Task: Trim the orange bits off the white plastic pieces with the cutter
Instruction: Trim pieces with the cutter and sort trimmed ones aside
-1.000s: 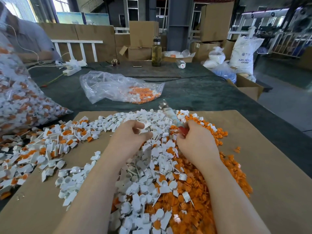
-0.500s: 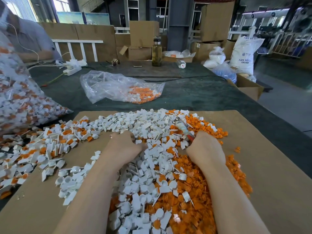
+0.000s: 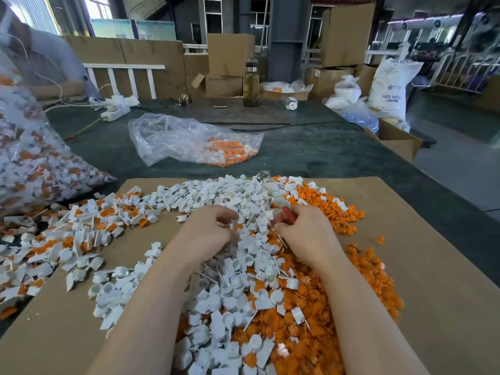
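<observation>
A heap of white plastic pieces (image 3: 230, 269) covers the middle of a cardboard sheet (image 3: 433, 266), with trimmed orange bits (image 3: 346, 288) piled on its right side. More white pieces with orange still attached (image 3: 81, 228) lie to the left. My right hand (image 3: 305, 234) grips the cutter (image 3: 276, 194) by its red handle, the taped shaft and metal tip pointing away over the heap. My left hand (image 3: 208, 231) rests on the white pieces with its fingers curled among them; what they hold is hidden.
A clear bag with orange bits (image 3: 194, 142) lies on the dark green table (image 3: 324, 150) beyond the cardboard. A large full bag of pieces (image 3: 32, 158) bulges at the left. A bottle (image 3: 250, 82), a power strip and cartons stand at the back; a person sits far left.
Both hands dipped down into the heap half a second ago and have now risen a little. The cutter tilted lower, then came back up pointing away.
</observation>
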Demonstrator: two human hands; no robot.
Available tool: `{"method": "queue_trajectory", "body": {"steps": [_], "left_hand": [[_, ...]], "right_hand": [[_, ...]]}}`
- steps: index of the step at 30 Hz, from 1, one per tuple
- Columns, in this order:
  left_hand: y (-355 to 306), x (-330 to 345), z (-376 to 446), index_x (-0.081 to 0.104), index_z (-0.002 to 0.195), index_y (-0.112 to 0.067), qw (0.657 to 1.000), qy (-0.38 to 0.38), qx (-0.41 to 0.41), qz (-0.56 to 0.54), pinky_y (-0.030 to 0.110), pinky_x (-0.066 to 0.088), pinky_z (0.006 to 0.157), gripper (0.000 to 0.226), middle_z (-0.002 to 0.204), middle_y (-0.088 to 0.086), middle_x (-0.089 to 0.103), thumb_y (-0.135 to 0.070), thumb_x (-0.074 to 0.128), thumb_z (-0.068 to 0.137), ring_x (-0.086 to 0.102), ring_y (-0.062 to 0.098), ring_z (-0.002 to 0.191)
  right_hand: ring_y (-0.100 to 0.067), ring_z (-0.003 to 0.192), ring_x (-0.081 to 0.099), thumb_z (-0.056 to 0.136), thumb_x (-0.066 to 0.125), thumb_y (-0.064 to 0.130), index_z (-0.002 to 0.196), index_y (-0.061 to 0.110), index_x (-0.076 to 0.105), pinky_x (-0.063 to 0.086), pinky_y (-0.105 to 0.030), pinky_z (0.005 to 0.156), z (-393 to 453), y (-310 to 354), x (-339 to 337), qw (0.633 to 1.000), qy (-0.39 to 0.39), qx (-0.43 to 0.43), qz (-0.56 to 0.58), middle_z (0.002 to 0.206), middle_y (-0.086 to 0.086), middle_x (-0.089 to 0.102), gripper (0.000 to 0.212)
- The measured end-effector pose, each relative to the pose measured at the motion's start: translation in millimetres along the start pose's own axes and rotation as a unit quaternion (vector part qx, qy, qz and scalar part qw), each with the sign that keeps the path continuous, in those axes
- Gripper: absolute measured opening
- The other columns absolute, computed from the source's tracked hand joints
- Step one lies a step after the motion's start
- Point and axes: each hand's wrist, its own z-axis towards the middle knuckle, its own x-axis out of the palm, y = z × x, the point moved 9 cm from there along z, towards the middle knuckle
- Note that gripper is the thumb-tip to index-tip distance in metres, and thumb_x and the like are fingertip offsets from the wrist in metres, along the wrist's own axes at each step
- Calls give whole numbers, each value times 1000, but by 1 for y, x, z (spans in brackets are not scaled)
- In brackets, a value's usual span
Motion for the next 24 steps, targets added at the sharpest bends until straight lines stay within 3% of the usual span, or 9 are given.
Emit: {"method": "queue_trajectory", "body": {"steps": [3,6,10,13,16,20,24], "left_hand": [[1,-2,0,66,122,-26,1000,-7,6,-5,23,54,74,40,116,-5,65,-10,72,87,65,10,88],[3,-2,1,67,123,-25,1000,-3,-1,-9,19,50,64,41,110,-7,66,-11,73,86,64,6,76],[4,-1,1,67,122,-26,1000,2,-5,-11,26,57,74,45,110,-9,65,-10,77,81,67,10,86],[4,-1,0,63,125,-27,1000,3,-4,-13,34,58,84,52,115,-9,64,-9,78,79,65,11,95],[3,-1,-1,61,127,-26,1000,10,4,-26,28,58,72,57,120,-9,62,-6,78,77,66,8,91],[2,-4,-3,61,127,-29,1000,24,5,-7,28,55,77,57,121,-12,62,-12,80,76,62,6,100],[3,-6,-5,65,120,-31,999,31,1,-6,17,49,64,48,116,-12,63,-15,80,77,64,3,92]], "right_hand": [[-13,68,59,90,61,26,87,16,65,42,-24,53,-2,-1,-4,1000,-8,1,-1,80,0,64,12],[-17,68,63,86,64,21,80,15,67,51,-28,55,-4,-5,-11,999,-5,11,38,77,-4,68,9],[-21,75,70,80,71,17,78,15,70,61,-38,71,-7,-4,-13,996,37,9,81,81,-4,72,3],[-17,70,65,78,73,20,77,18,71,54,-31,63,-8,2,-7,998,52,-15,29,76,1,70,3],[-9,70,61,79,73,27,79,20,70,48,-23,59,-6,4,-2,998,43,-30,-22,76,6,66,7],[-8,61,57,82,69,30,71,22,64,39,-19,48,-3,3,4,998,32,-29,-52,68,5,62,15],[-8,55,53,88,61,30,62,25,50,33,-18,44,-2,4,6,996,1,-28,-82,62,6,55,28]]}}
